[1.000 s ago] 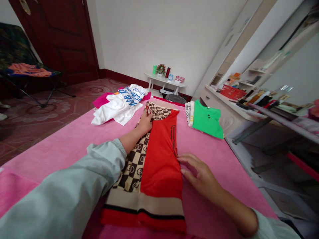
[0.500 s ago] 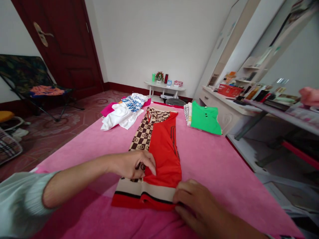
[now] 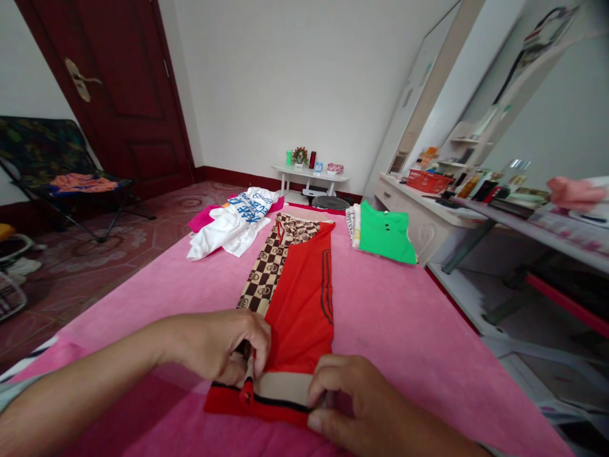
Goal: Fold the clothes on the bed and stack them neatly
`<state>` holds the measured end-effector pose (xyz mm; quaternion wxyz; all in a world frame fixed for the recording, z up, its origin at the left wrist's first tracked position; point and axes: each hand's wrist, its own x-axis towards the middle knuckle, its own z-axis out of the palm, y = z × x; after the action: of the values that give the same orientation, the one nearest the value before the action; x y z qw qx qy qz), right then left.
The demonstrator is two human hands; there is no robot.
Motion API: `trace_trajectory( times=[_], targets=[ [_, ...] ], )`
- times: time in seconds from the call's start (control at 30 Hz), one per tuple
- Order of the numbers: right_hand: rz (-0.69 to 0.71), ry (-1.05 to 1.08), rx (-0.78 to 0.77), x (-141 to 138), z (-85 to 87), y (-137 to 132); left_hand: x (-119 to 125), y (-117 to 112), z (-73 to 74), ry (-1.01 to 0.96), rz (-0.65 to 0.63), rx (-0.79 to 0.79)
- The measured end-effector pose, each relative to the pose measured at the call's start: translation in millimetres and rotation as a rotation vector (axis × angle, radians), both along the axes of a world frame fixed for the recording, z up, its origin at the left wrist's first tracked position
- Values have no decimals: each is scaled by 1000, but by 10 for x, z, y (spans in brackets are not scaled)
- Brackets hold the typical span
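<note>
A red shirt (image 3: 299, 298) with a brown checkered panel lies folded lengthwise down the middle of the pink bed cover (image 3: 404, 330). My left hand (image 3: 223, 346) pinches the near hem at its left corner, lifting a fold of the cream and red band. At the right corner of the same hem, my right hand (image 3: 349, 403) is closed on the fabric. Both hands sit at the near end of the shirt.
A white shirt with blue print (image 3: 233, 222) lies on a magenta garment at the far left of the bed. A folded green shirt (image 3: 385, 235) tops a small stack at the far right. A dresser (image 3: 419, 209), a small white table (image 3: 309, 172) and a folding chair (image 3: 57, 171) stand around.
My left hand came back from the shirt's far collar to the near hem and pinched it. My right hand slid from the shirt's right edge down to the hem and closed on it.
</note>
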<state>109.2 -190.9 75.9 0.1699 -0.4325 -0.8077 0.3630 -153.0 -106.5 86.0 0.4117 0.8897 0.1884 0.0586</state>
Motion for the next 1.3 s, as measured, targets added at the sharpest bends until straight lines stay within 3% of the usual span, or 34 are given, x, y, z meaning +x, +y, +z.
trace_trajectory(
  times=[0.1, 0.17, 0.23, 0.3, 0.4, 0.47, 0.6, 0.73, 0.83, 0.93, 1.0, 1.13, 1.3],
  targets=[
    [-129, 48, 57, 154, -87, 346, -17, 60, 104, 101, -93, -170],
    [-235, 66, 141, 295, -197, 646, 34, 127, 138, 163, -84, -200],
    [-270, 75, 242, 414, -325, 897, 129, 195, 103, 162, -12, -117],
    [-219, 54, 345, 474, -439, 1031, 230, 258, 4, 85, 123, 70],
    [-117, -34, 441, 457, -524, 1026, 293, 353, -172, 21, 278, 300],
    [-92, -84, 465, 415, -505, 978, 255, 430, -248, 56, 293, 329],
    [-148, -128, 505, 300, -353, 992, 150, 673, -339, 156, 321, 187],
    [-75, -177, 456, 19, -283, 1012, 234, 1141, -503, 44, 662, 212],
    [111, -214, 388, -256, -352, 935, 381, 1583, -590, -126, 916, 113],
    [216, -233, 386, -440, -469, 878, 513, 1954, -591, -240, 1032, -69],
    [237, -246, 398, -488, -539, 884, 583, 2126, -589, -277, 1076, -110],
    [276, -257, 397, -495, -606, 933, 676, 2324, -692, -308, 1155, -60],
    [317, -218, 386, -492, -580, 947, 641, 2372, -907, -357, 1307, 43]
  ],
)
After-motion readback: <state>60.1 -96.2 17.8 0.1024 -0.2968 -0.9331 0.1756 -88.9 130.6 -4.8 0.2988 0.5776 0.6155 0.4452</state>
